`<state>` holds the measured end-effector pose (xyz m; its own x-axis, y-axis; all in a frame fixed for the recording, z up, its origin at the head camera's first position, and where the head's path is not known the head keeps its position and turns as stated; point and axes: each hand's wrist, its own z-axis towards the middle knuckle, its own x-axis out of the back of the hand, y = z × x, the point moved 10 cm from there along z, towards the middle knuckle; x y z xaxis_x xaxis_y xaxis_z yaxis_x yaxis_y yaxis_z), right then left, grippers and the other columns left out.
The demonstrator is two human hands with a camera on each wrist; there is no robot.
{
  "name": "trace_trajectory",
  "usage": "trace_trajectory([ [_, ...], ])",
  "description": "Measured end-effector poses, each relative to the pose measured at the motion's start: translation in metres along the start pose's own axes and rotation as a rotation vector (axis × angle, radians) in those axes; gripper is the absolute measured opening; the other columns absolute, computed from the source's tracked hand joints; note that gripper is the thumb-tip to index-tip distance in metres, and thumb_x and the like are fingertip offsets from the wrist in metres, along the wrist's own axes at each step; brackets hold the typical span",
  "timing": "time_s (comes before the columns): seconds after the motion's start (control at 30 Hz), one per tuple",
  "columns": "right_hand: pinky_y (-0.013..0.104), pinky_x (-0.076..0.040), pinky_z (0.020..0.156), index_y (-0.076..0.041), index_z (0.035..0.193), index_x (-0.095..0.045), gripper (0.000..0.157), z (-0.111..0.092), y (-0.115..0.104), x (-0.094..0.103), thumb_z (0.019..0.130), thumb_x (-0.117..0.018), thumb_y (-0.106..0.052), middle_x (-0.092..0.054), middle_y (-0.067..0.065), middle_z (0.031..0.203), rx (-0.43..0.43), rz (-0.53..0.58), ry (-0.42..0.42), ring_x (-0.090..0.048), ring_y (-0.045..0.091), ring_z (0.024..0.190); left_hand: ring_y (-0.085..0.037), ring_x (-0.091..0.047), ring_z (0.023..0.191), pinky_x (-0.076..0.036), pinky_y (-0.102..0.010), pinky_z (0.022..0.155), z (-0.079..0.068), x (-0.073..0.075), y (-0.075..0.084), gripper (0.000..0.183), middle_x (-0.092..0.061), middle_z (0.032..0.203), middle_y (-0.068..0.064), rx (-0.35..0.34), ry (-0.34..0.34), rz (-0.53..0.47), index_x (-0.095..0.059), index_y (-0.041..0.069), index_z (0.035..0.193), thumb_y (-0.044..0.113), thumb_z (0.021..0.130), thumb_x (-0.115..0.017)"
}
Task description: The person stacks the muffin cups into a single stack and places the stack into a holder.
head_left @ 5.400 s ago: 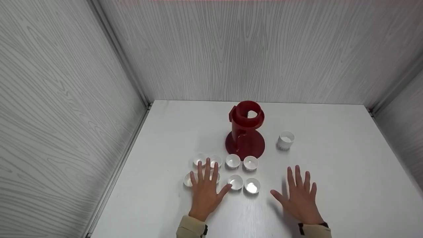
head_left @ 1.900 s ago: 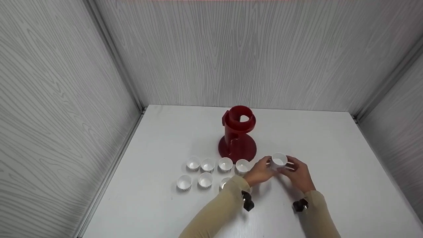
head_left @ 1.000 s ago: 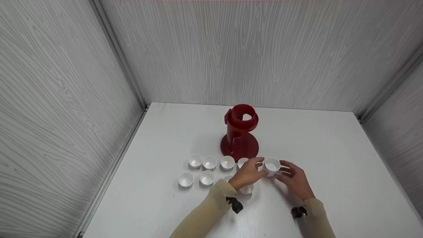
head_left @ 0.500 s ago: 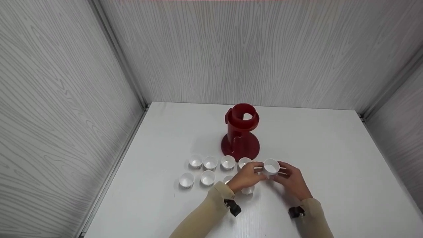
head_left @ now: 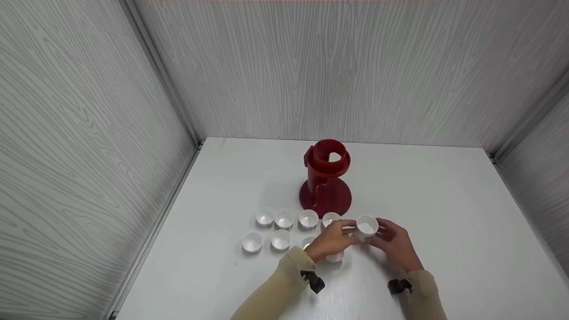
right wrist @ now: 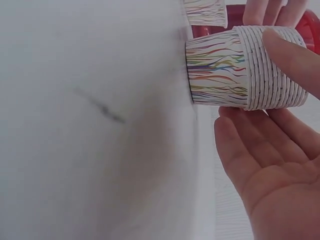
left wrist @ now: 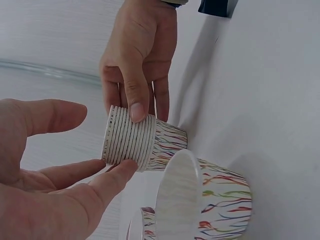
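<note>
My right hand [head_left: 397,245] grips a stack of white paper cups [head_left: 367,226] with wavy coloured streaks. In the right wrist view, its thumb lies across the nested rims of the stack [right wrist: 245,70], with the other fingers on the opposite side. My left hand [head_left: 332,240] reaches in from the other side; in the left wrist view its fingertips [left wrist: 122,172] touch the rims, while its thumb looks apart from them. The stack is held close to the tabletop. Single cups stand left of it, two of them partly hidden by the left hand.
A red stand [head_left: 326,195] with a round base and ring-shaped top stands behind the cups. Several cups, including this front-left cup [head_left: 252,242], form two rows on the white table [head_left: 209,200]. Grey wood-grain panels [head_left: 275,71] rise at the back and sides.
The stack stood right of the red stand with both hands spread apart; it was then taken up and brought forward and left between the hands. Over the last half second little has moved.
</note>
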<state>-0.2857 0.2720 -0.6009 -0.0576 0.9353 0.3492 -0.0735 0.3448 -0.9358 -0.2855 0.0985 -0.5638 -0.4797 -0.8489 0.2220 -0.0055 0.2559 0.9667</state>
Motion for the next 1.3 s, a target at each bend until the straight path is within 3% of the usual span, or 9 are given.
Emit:
trace_trajectory([
  [0.13,0.021,-0.056,0.100,-0.016,0.141,-0.061,0.066,-0.002,0.003,0.001,0.082,-0.089,-0.030,-0.065,0.008,0.142,-0.027,-0.002,0.002,-0.064,0.030,0.131,-0.034,-0.057,0.139,-0.051,-0.037,0.112,-0.006,0.009,0.000,0.056,-0.057,0.151,-0.015,0.018,0.009,0.020,-0.055,0.000,0.146,0.018,0.096,-0.072],
  [0.27,0.022,-0.055,0.101,-0.017,0.140,-0.062,0.066,-0.003,0.003,0.001,0.081,-0.089,-0.030,-0.065,0.007,0.141,-0.045,0.007,-0.004,-0.063,0.030,0.132,-0.035,-0.055,0.141,-0.045,-0.042,0.119,-0.016,0.034,0.009,0.053,-0.056,0.150,-0.018,-0.054,0.020,0.008,-0.054,0.001,0.146,0.018,0.098,-0.068],
  [0.43,0.020,-0.055,0.101,-0.015,0.137,-0.063,0.064,-0.001,0.002,-0.002,0.080,-0.090,-0.026,-0.066,0.008,0.139,-0.043,0.036,-0.019,-0.064,0.030,0.131,-0.040,-0.058,0.135,-0.048,-0.043,0.115,-0.040,0.088,0.016,0.045,-0.059,0.144,-0.024,-0.162,0.089,0.001,-0.058,-0.001,0.141,0.015,0.100,-0.066],
  [0.53,0.020,-0.055,0.101,-0.013,0.140,-0.061,0.066,-0.002,0.001,-0.002,0.082,-0.089,-0.023,-0.064,0.009,0.142,-0.024,0.052,-0.035,-0.064,0.030,0.130,-0.042,-0.060,0.132,-0.052,-0.042,0.112,-0.061,0.127,0.013,0.042,-0.060,0.142,-0.025,-0.188,0.163,-0.005,-0.059,-0.004,0.140,0.013,0.102,-0.065],
  [0.7,0.025,-0.053,0.106,-0.009,0.151,-0.050,0.079,-0.002,0.003,0.001,0.082,-0.089,-0.023,-0.057,0.009,0.151,-0.023,0.042,-0.049,-0.059,0.030,0.136,-0.036,-0.062,0.129,-0.052,-0.045,0.111,-0.095,0.183,0.008,0.040,-0.062,0.140,-0.020,-0.173,0.309,0.100,-0.061,0.002,0.138,0.017,0.102,-0.065],
  [0.87,0.033,-0.051,0.112,-0.011,0.153,-0.048,0.083,0.001,0.004,-0.002,0.082,-0.089,-0.024,-0.056,0.009,0.152,-0.030,0.028,-0.103,-0.058,0.034,0.138,-0.034,-0.062,0.131,-0.049,-0.050,0.113,-0.123,0.221,-0.008,0.039,-0.064,0.140,-0.016,-0.121,0.432,0.125,-0.062,0.006,0.138,0.019,0.102,-0.067],
  [1.03,0.024,-0.054,0.105,-0.016,0.149,-0.053,0.078,0.004,0.002,-0.005,0.081,-0.089,-0.021,-0.060,0.007,0.148,-0.040,0.028,-0.125,-0.061,0.033,0.134,-0.033,-0.062,0.131,-0.049,-0.048,0.114,-0.139,0.241,-0.033,0.040,-0.064,0.139,-0.016,-0.057,0.507,0.129,-0.061,0.004,0.139,0.020,0.102,-0.066],
  [1.3,0.017,-0.054,0.097,-0.012,0.143,-0.059,0.069,0.007,-0.004,-0.007,0.081,-0.089,-0.021,-0.065,0.013,0.141,-0.012,0.011,-0.129,-0.066,0.036,0.127,-0.035,-0.062,0.130,-0.049,-0.050,0.113,-0.150,0.243,-0.059,0.042,-0.064,0.139,-0.018,0.000,0.536,0.140,-0.059,0.000,0.140,0.018,0.102,-0.066],
])
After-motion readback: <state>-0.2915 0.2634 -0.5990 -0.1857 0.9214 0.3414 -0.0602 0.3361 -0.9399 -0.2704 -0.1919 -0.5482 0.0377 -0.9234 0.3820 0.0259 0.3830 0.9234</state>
